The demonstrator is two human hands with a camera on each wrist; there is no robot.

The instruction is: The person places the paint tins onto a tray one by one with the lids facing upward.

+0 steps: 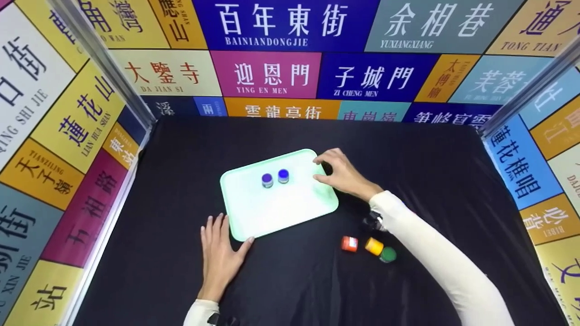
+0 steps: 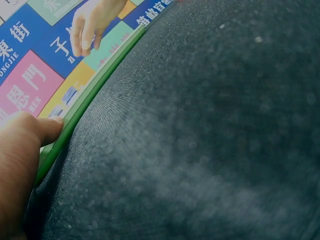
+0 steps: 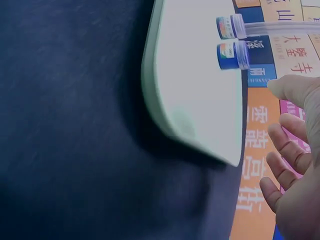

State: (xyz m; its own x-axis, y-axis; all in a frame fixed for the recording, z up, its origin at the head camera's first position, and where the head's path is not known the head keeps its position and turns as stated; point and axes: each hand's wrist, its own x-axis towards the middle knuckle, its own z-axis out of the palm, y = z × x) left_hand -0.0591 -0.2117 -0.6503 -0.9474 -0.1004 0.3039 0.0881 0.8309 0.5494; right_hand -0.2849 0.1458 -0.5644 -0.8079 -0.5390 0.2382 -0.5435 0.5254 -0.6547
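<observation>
Loading the mint tray (image 1: 281, 215): this seems to be the step in hand, and I judge it only partly done.
Tray's place: the middle of the head view, lying a little aslant on the black cloth (image 1: 172, 190).
On the tray: the purple-topped jar (image 1: 267, 180) and the blue-topped jar (image 1: 283, 176), both upright, side by side with a small gap, above the tray's middle.
Off the tray: the red jar (image 1: 349, 243), the yellow jar (image 1: 374, 246) and the green jar (image 1: 388, 254), grouped right of centre in the lower half; yellow and green seem to touch, red lies just beside them.
Left hand (image 1: 220, 256): at the tray's lower left corner, fingers straight and spread, thumb against the rim, gripping nothing.
Right hand (image 1: 342, 174): at the tray's upper right, fingers loosely bent, thumb well apart from them, nothing held; the right wrist view shows a gap between fingertips and tray.
Next move: probably calls for the right hand to swing toward the lower right and pinch one coloured jar, the left thumb steadying the rim.
Risk: a sleeve or wrist could knock the loose group, as the right forearm passes close by.
</observation>
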